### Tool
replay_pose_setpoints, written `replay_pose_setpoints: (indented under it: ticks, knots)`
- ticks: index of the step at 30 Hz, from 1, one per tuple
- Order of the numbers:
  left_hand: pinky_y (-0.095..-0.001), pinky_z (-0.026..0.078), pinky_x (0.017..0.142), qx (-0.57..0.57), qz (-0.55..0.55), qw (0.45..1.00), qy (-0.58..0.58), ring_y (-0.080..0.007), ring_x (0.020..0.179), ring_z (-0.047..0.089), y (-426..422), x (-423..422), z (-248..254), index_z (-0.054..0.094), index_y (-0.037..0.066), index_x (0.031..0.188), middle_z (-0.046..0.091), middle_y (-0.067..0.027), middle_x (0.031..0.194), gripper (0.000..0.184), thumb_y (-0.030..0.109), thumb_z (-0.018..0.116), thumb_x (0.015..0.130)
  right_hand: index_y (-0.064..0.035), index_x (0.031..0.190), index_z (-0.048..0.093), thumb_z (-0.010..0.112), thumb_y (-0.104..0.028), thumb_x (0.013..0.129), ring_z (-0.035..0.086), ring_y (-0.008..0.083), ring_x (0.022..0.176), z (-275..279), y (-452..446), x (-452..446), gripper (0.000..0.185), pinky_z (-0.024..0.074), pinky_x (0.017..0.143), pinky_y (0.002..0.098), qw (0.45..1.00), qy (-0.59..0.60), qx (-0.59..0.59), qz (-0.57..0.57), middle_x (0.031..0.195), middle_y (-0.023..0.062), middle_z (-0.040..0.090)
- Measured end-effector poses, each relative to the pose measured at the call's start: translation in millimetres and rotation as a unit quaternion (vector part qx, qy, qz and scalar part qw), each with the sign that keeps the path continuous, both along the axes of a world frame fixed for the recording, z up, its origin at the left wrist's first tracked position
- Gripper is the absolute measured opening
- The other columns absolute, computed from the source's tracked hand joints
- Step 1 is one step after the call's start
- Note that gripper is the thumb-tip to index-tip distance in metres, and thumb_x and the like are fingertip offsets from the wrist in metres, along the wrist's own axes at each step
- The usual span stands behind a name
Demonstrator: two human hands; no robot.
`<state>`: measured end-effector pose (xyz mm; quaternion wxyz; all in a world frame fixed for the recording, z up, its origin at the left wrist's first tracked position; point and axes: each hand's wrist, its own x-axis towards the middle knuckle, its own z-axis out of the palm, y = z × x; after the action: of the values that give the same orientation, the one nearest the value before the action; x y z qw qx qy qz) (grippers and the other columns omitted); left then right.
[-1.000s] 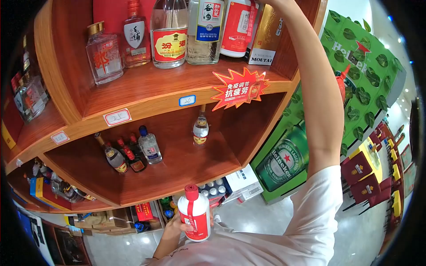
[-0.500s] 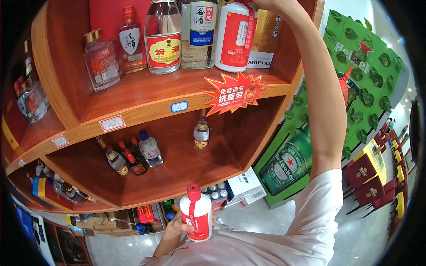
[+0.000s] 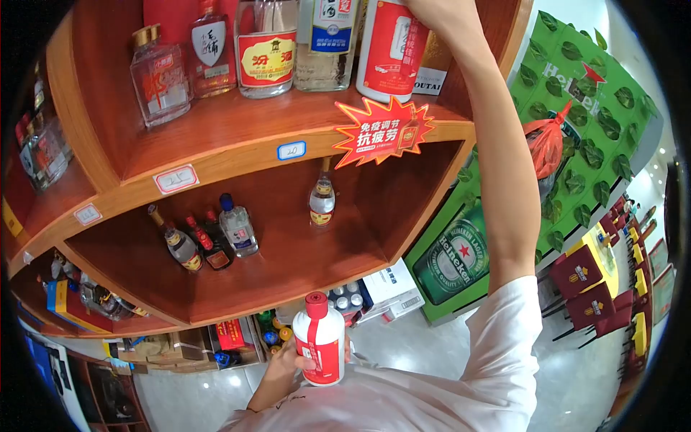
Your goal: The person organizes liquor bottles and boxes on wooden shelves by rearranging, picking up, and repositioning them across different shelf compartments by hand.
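Note:
My left hand (image 3: 294, 363) is wrapped around a white liquor bottle (image 3: 330, 338) with a red cap and red label, held upright in front of my white shirt. Above, my right hand (image 3: 440, 13) is at the upper part of a similar white and red liquor bottle (image 3: 391, 54) on the upper shelf. The top frame edge cuts off that bottle's neck and part of my fingers. Beside it stand a clear bottle with a blue and white label (image 3: 325, 54), a clear bottle with a yellow and red label (image 3: 266, 61) and a gold box (image 3: 432, 61) partly behind.
Smaller bottles (image 3: 237, 227) stand in the lower compartment. A red starburst sign (image 3: 385, 131) and price tags (image 3: 291, 150) are on the shelf edge. White cartons (image 3: 392, 288) and cans lie below. On the right are a green leafy display (image 3: 576, 144), a red bag (image 3: 545, 144) and maroon chairs (image 3: 576, 272).
The view has shifted, so the shelves sit higher in the picture. The upper white bottle has moved slightly right against its neighbours, covering more of the gold box. My left hand still holds its bottle.

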<state>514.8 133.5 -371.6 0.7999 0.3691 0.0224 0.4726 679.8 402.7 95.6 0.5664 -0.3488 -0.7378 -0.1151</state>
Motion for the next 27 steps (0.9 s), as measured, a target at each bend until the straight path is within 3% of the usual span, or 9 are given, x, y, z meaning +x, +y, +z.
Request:
replay_pose_setpoints:
  ticks: [7,12,15,16,17,21,23,25,27]
  knots:
    - [-0.0451,0.056,0.093,0.000,-0.010,1.000,-0.002,-0.0304,0.109,0.067,-19.0,-15.9,-9.8,0.053,-0.002,0.134,0.066,-0.0183,0.118,0.074,0.022,0.082,0.070,-0.0040,0.106,0.064,0.067,-0.013,0.091,0.060,0.0118,0.082,-21.3,-9.1,-11.6,0.018,0.0511,0.075,0.0305,0.951,0.138,-0.065,0.269,0.091,0.0022,0.066]
    - [-0.0450,0.056,0.093,0.007,-0.017,1.000,-0.010,-0.0304,0.109,0.067,-20.3,-17.8,-15.3,0.054,-0.002,0.133,0.066,-0.0182,0.118,0.073,0.021,0.082,0.070,0.0008,0.108,0.070,0.065,-0.013,0.090,0.063,0.0109,0.085,-26.4,-22.3,-10.1,0.023,0.0512,0.075,0.0286,0.953,0.178,-0.066,0.236,0.097,0.0039,0.070]
    - [-0.0439,0.057,0.093,0.009,0.002,1.000,-0.009,-0.0299,0.108,0.068,-28.1,-17.5,-15.4,0.056,-0.002,0.131,0.066,-0.0181,0.117,0.072,0.021,0.082,0.068,0.0022,0.105,0.071,0.064,-0.013,0.090,0.064,0.0110,0.084,-32.9,-27.5,-10.3,0.022,0.0506,0.075,0.0269,0.933,0.196,0.001,0.302,0.098,0.0058,0.071]
    - [-0.0436,0.057,0.093,0.005,0.016,1.000,-0.008,-0.0298,0.108,0.068,-34.2,-16.7,-11.8,0.056,-0.002,0.132,0.066,-0.0181,0.117,0.073,0.020,0.082,0.068,0.0018,0.101,0.072,0.064,-0.012,0.089,0.064,0.0112,0.081,-32.9,-42.3,-12.9,0.019,0.0501,0.074,0.0261,0.927,0.264,-0.006,0.267,0.094,0.0046,0.070]
    - [-0.0454,0.057,0.093,0.015,0.028,0.999,0.004,-0.0315,0.108,0.068,-36.3,-17.2,-8.1,0.053,-0.001,0.134,0.066,-0.0195,0.118,0.077,0.023,0.082,0.068,0.0018,0.101,0.072,0.063,-0.012,0.089,0.063,0.0114,0.080,-34.6,2.2,7.4,0.019,0.0502,0.073,0.0267,0.873,0.320,0.037,0.367,0.093,0.0044,0.070]
    - [-0.0506,0.057,0.090,0.062,0.106,0.991,0.050,-0.0366,0.106,0.069,-53.9,-16.3,-0.8,0.046,0.000,0.141,0.064,-0.0236,0.117,0.087,0.029,0.084,0.068,0.0055,0.113,0.070,0.064,-0.014,0.092,0.072,0.0257,0.095,-22.8,-35.7,75.3,0.029,0.0598,0.081,0.0367,0.894,0.218,0.269,0.286,0.107,0.0162,0.073]
    - [-0.0496,0.058,0.089,0.034,0.137,0.988,0.058,-0.0362,0.105,0.070,-63.7,-14.0,-3.5,0.056,-0.004,0.130,0.065,-0.0211,0.116,0.075,0.030,0.083,0.070,0.0084,0.125,0.062,0.053,-0.023,0.092,0.071,0.0347,0.102,-35.6,-103.5,73.4,0.046,0.0611,0.085,0.0467,0.883,0.332,0.209,0.258,0.117,0.0230,0.069]
    - [-0.0479,0.058,0.094,0.012,0.127,0.992,-0.003,-0.0342,0.108,0.071,-69.3,-8.9,-15.6,0.052,-0.004,0.137,0.069,-0.0211,0.118,0.081,0.023,0.082,0.067,0.0113,0.136,0.055,0.043,-0.032,0.092,0.070,0.0436,0.109,-63.9,-156.6,75.5,0.063,0.0625,0.089,0.0566,0.861,0.396,0.101,0.303,0.127,0.0299,0.065]
    - [-0.0462,0.058,0.094,-0.059,0.167,0.984,-0.026,-0.0338,0.108,0.071,-89.2,-0.5,-6.1,0.052,-0.004,0.138,0.069,-0.0217,0.120,0.078,0.023,0.081,0.071,0.0043,0.125,0.053,0.050,-0.034,0.091,0.066,0.0393,0.105,-114.4,-173.2,105.2,0.051,0.0594,0.089,0.0551,0.830,0.336,0.035,0.445,0.119,0.0241,0.062]
